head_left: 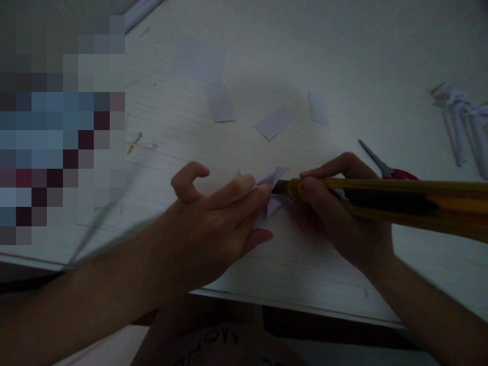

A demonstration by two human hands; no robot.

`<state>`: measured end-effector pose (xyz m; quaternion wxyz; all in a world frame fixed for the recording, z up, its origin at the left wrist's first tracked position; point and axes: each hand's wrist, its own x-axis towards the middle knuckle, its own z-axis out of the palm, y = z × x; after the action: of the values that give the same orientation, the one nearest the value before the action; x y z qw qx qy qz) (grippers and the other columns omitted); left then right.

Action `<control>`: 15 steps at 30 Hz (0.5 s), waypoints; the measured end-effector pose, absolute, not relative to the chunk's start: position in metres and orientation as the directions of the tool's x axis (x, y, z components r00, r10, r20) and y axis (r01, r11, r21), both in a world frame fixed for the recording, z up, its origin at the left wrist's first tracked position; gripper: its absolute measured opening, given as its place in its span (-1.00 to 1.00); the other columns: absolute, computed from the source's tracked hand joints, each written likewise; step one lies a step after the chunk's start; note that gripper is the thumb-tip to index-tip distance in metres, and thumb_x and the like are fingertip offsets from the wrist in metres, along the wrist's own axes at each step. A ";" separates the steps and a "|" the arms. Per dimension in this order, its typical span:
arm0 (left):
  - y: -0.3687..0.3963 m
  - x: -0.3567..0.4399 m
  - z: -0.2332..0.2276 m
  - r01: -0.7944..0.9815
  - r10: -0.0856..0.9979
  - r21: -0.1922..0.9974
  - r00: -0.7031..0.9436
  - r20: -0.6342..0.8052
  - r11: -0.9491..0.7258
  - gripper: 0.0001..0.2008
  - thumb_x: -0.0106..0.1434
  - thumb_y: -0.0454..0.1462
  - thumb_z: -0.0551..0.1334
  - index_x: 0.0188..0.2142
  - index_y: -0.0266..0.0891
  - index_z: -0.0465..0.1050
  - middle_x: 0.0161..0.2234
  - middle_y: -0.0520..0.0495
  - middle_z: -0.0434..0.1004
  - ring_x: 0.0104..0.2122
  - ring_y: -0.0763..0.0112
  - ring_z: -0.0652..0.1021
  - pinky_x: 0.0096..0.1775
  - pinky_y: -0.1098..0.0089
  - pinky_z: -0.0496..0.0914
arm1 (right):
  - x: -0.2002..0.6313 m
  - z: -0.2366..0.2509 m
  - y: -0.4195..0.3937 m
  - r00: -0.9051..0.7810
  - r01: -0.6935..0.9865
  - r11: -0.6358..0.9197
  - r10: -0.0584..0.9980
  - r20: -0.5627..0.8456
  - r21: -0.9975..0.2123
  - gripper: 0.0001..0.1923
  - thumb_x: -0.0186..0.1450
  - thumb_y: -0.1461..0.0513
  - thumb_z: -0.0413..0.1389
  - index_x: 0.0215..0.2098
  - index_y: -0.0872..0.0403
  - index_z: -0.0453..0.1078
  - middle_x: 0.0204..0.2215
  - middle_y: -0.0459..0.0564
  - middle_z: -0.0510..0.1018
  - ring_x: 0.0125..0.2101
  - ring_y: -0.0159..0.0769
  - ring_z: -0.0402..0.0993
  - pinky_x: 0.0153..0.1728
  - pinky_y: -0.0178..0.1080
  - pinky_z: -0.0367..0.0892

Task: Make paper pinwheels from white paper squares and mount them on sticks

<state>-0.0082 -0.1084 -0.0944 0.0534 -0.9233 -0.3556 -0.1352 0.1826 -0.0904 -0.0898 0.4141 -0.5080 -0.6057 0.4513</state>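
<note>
Holding things down near the front edge of the tabletop [312, 264], the left hand [213, 223] has its fingertips bunched together, pinching a small folded piece of pale paper [271, 193] against the surface, with the index finger curled up and clear of it. The right hand [335, 213] is wrapped tight around a yellow utility knife [381, 201], thumb pressed on top near the front of the handle.

The paper sits right between the two hands, touching the left fingertips and just at the knife's nose. The knife's long axis runs pretty much left-right across the view, handle trailing off to the right, business end pointing left straight at the paper and the left fingers. So the left hand is the one actually on the paper, and the knife comes at it from the right. Lighting is really dim, so I can't tell if the blade is out or how far; it looks like a short dark tip touching the fold, maybe.

Just behind the right hand lie red-handled scissors [385, 168], blades pointing up-left. Further back are a few loose paper rectangles [274, 122] scattered well apart. Far right there's a little bunch of pale sticks with paper bits on top [463, 122].
</note>
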 end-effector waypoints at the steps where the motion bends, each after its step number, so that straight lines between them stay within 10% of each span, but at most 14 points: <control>1: -0.108 -0.008 -0.094 0.672 0.644 0.001 0.710 0.285 -0.741 -0.73 0.26 -0.30 0.04 -0.08 -0.13 0.38 -0.05 -0.08 0.42 -0.09 0.25 0.38 -0.04 0.11 0.16 | 0.183 -0.091 -0.089 -0.149 0.211 0.058 0.988 0.026 -0.976 -0.88 0.21 0.21 0.07 -0.40 0.04 0.19 -0.71 -0.27 0.36 -0.76 -0.54 0.28 -0.80 -0.48 0.13; 15: -0.108 -0.007 -0.096 0.651 0.625 0.008 0.725 0.288 -0.759 -0.73 0.25 -0.35 0.03 -0.09 -0.21 0.38 -0.03 -0.09 0.40 -0.06 0.26 0.37 -0.02 0.13 0.18 | 0.186 -0.093 -0.084 -0.165 0.167 -0.008 0.986 -0.036 -0.986 -0.86 0.22 0.17 0.06 -0.39 0.02 0.16 -0.69 -0.24 0.38 -0.78 -0.52 0.27 -0.83 -0.46 0.08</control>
<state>-0.0074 -0.1083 -0.0955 0.0466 -0.9276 -0.3439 -0.1380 0.1864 -0.0843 -0.0929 0.4072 -0.5018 -0.5745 0.5024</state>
